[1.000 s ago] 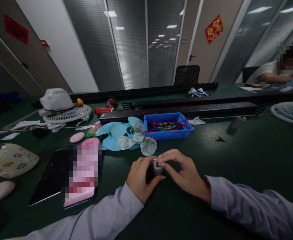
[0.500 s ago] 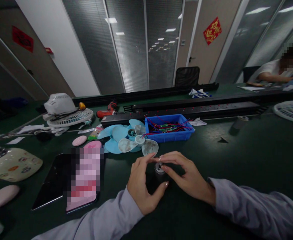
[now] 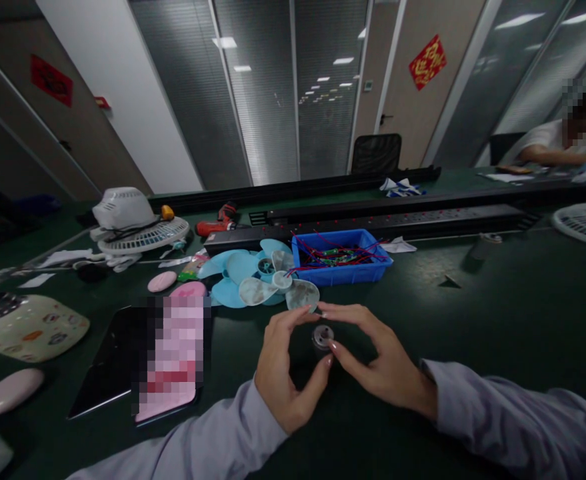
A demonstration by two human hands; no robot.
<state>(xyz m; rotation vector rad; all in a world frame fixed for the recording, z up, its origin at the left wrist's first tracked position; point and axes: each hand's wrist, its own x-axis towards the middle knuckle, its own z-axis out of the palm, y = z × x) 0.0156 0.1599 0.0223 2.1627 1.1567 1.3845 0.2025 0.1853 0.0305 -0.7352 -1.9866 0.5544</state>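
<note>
A small metal cylinder with a shaft on top, which looks like a small electric motor (image 3: 322,339), stands upright on the dark green table. My left hand (image 3: 287,373) curves around its left side, thumb and fingers apart, with the thumb tip close to the motor's lower front. From the right, my right hand (image 3: 377,357) arches over with spread fingers; its thumb tip is at the motor's right edge, and I cannot tell whether it touches. Both sets of fingertips nearly meet behind the motor. Neither hand is closed around it.
Behind my hands lie blue and clear fan blades (image 3: 267,273) and a blue bin (image 3: 341,275) of wired parts. Left are a phone with a pink screen (image 3: 177,347) and a black tablet (image 3: 110,363). A similar cylinder (image 3: 486,247) stands far right. A co-worker (image 3: 547,147) sits beyond.
My right thumb has come down from the motor's top to its right edge, baring more of the top. My left thumb has shifted slightly left and up. The view has moved slightly.
</note>
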